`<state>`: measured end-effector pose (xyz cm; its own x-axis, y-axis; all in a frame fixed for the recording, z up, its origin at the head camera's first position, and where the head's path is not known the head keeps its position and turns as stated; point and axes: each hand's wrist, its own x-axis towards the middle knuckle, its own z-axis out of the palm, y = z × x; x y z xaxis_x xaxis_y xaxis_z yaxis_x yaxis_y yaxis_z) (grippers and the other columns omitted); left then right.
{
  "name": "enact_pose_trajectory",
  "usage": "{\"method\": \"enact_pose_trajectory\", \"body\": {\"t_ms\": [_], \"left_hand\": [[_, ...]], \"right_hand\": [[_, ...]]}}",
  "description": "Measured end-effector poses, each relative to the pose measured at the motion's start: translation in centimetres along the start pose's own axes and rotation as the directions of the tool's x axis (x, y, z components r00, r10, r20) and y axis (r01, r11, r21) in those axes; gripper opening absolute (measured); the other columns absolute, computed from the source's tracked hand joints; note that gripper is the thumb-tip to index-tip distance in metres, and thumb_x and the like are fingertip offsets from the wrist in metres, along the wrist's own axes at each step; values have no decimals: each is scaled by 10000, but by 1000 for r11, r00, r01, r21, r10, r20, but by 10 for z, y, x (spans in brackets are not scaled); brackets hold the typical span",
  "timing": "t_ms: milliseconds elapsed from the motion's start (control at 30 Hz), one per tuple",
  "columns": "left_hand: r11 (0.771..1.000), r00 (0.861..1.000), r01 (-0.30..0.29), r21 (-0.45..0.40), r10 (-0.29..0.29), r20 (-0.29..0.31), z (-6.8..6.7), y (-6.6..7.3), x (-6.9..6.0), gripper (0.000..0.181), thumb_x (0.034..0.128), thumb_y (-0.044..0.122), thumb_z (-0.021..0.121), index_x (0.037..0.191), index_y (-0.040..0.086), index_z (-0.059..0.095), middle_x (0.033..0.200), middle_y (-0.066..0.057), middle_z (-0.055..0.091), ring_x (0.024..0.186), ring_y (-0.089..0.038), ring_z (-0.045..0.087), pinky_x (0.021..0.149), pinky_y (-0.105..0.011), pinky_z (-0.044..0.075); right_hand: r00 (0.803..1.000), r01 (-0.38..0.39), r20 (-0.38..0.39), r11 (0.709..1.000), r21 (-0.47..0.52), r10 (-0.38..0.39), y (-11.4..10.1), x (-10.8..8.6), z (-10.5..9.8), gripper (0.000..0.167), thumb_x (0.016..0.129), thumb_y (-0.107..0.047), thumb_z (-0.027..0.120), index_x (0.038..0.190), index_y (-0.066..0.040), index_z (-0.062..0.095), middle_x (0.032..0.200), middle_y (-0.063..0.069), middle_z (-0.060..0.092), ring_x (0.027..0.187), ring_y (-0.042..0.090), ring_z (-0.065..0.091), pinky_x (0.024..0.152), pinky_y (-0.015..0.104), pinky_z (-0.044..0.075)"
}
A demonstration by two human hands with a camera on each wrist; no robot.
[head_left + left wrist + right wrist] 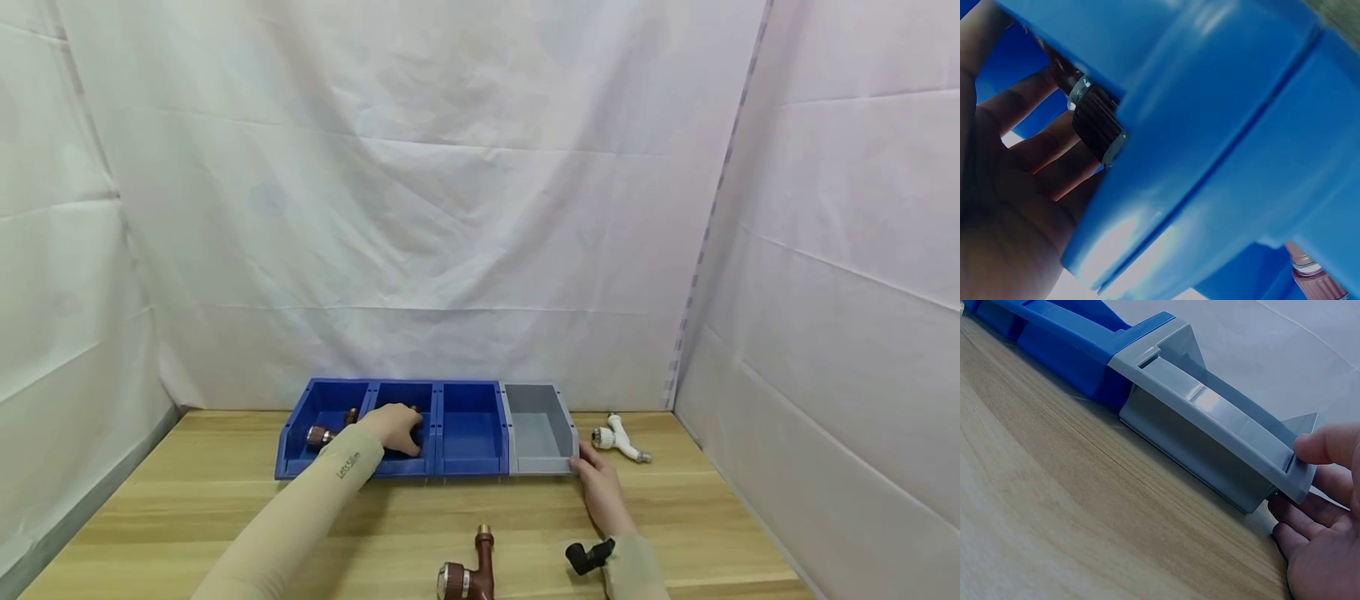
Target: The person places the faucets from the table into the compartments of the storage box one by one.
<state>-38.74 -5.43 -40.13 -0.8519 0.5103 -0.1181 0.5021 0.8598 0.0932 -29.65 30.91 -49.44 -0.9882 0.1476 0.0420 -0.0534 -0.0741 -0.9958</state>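
My left hand [392, 428] reaches down into the second blue bin [405, 392] from the left. In the left wrist view, its fingers [1054, 147] spread loosely beside a dark brown tap [1094, 119] with a ribbed knob; the bin's blue wall hides part of both. My right hand [602, 490] pinches the front right corner of the grey bin [542, 464]. The right wrist view shows the thumb [1313, 447] on top of its lip and the fingers underneath. The grey bin stands at the right end of the joined row.
The leftmost blue bin [298, 442] holds a brown tap [320, 436]. A white tap [621, 437] lies right of the grey bin. Another brown tap [483, 562] lies at the front of the wooden table [405, 533]. White sheeting [450, 208] hangs behind and at both sides.
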Motion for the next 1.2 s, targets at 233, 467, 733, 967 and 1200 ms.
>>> {"method": "enact_pose_trajectory", "body": {"t_ms": [233, 467, 733, 967, 1200], "left_hand": [[1000, 1000, -9, 2, 9, -9, 6, -1, 2, 468, 777, 307, 794, 1175, 88, 679, 1274, -147, 601, 1012, -303, 614, 794, -440, 490], [1000, 1000, -9, -7, 9, -8, 8, -5, 1, 298, 783, 284, 790, 1006, 113, 690, 952, -51, 648, 753, -206, 566, 680, -408, 449], [1000, 1000, -3, -9, 2, -27, 6, -6, 0, 270, 777, 275, 787, 966, 115, 680, 885, -32, 624, 727, -198, 531, 662, -400, 419], [1000, 1000, 7, -17, -8, -19, 7, -4, 0, 395, 780, 282, 788, 1109, 89, 683, 1027, -77, 652, 784, -211, 559, 679, -402, 424], [1000, 1000, 12, -10, -12, -24, 2, -1, -3, 442, 796, 282, 793, 1164, 68, 675, 1077, -92, 658, 872, -236, 612, 739, -413, 486]], "right_hand": [[1000, 7, -10, 1000, -9, -7, 2, -2, 0, 552, 978, -46, 494, 1482, 61, 298, 1553, 212, 229, 1432, 300, 179, 1129, 453, 183], [1000, 6, 10, 1000, -2, -6, -1, -4, 4, 559, 977, -44, 496, 1487, 54, 290, 1553, 210, 229, 1425, 293, 197, 1126, 450, 188], [1000, 13, 3, 1000, 6, -13, -1, 0, 7, 546, 980, -36, 489, 1482, 60, 297, 1548, 209, 243, 1422, 291, 205, 1127, 443, 187], [1000, 8, 12, 1000, 7, -8, 0, -1, 6, 551, 978, -22, 475, 1485, 69, 280, 1549, 218, 232, 1421, 292, 199, 1127, 438, 187], [1000, 5, -2, 1000, 11, -5, -2, -1, 4, 559, 978, -26, 480, 1488, 70, 270, 1556, 215, 214, 1427, 286, 184, 1129, 431, 187]]}}
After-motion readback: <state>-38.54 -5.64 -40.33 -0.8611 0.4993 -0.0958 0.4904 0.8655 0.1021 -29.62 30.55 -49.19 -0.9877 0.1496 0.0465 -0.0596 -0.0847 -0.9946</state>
